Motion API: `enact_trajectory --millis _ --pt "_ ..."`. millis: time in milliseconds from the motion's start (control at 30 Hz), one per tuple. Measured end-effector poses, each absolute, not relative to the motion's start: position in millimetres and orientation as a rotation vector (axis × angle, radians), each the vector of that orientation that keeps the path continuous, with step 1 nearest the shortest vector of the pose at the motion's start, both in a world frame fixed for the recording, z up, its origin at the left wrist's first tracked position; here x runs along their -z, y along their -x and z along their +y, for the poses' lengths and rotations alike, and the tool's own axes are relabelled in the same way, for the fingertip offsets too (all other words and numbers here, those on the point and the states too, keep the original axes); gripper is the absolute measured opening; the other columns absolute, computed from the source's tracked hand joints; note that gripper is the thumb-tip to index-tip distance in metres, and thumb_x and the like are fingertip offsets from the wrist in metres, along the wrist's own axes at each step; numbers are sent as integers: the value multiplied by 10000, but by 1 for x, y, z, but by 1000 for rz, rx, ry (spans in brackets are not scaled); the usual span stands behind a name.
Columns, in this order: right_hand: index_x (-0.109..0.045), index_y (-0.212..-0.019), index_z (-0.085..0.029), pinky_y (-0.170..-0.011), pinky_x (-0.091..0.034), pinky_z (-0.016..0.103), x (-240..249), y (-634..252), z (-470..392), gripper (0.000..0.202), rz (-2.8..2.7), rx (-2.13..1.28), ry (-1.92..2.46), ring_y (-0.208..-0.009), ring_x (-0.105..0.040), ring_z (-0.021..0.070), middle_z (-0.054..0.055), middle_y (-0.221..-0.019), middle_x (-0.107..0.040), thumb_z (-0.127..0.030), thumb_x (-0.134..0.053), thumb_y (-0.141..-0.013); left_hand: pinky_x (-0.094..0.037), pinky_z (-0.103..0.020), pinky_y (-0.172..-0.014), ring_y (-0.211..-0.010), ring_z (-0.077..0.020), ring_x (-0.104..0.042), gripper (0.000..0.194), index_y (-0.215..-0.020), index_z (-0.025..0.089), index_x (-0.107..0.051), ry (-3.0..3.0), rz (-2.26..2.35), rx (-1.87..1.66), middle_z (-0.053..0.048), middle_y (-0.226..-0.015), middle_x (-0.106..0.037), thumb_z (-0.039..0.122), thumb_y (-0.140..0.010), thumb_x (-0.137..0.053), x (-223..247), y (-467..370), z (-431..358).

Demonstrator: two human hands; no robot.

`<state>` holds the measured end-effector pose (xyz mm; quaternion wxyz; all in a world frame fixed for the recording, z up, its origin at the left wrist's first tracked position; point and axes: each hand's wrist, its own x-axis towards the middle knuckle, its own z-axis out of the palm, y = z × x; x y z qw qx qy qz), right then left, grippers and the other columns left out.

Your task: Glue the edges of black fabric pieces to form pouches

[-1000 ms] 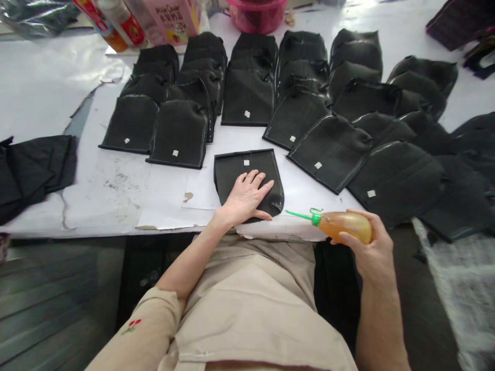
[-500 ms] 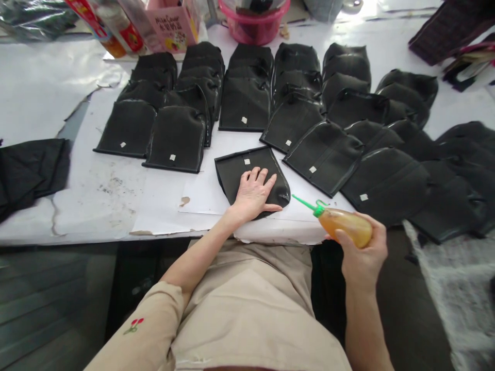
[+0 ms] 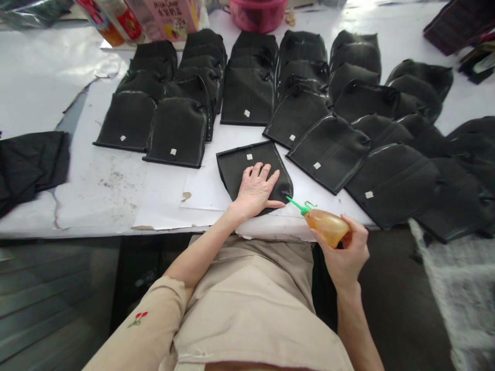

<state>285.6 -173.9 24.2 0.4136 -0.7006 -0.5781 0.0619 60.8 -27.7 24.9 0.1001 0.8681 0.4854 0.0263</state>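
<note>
A black leather-like piece [image 3: 234, 166] with a small white square on it lies at the near edge of the table. My left hand [image 3: 256, 190] rests flat on it, fingers spread. In my right hand [image 3: 348, 252] is a squeeze bottle [image 3: 327, 225] of amber liquid, with a green nozzle and a loose green cap strap. The nozzle tip meets the piece's right edge, close to my left thumb. What, if anything, comes out of the tip is too small to make out.
Overlapping rows of similar black pieces [image 3: 247, 95] spread across the white-covered table [image 3: 116, 198] beyond and to the right. Folded black cloth [image 3: 33, 167] lies at left. A pink box [image 3: 176, 18], bottles [image 3: 129, 20] and a pink tub [image 3: 258, 14] stand at the back.
My right hand has moved left with the squeeze bottle, bringing the nozzle tip onto the black piece's edge. My left hand stays flat on the piece. The view has shifted slightly.
</note>
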Motion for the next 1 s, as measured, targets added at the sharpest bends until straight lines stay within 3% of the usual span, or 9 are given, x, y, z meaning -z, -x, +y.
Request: enact_trajectory --millis 300,533,900,1000 --pt "-603 -1273 -185 -752 -576 363 -31 -285 -175 663 -1571 -20 1716 -918 -693 266 102 -1056 -680 -487 -877 -751 -335 -558 -1134 -1418 -436 -404 920 -1468 124 -536 -2545 1385 -125 -244 -1510 -494 672 -768 -773 -27 -56 -25" --pt "-604 -1274 -180 -761 -578 381 -26 -286 -176 679 -1562 7 1729 -933 -692 284 115 -1070 -682 -486 -886 -737 -303 -538 -1213 -1501 -391 -352 847 -1472 175 -527 -2482 1121 -204 -205 -1574 -446 563 -779 -822 -20 -26 -14" --pt "-602 -1265 -203 -724 -583 327 -30 -272 -187 690 -1449 -176 1778 -910 -684 237 73 -1055 -654 -495 -899 -715 -264 -589 -1247 -1501 -401 -359 869 -1436 159 -556 -2398 1140 -371 -217 -1546 -467 516 -716 -886 -5 -28 -17" --pt "-606 -1245 -199 -708 -592 328 -30 -271 -186 677 -1427 -167 1785 -888 -690 232 71 -1049 -657 -526 -884 -722 -302 -580 -1236 -1489 -380 -388 751 -1403 156 -581 -2357 1110 -436 -214 -1523 -489 459 -773 -856 -8 -22 -19"
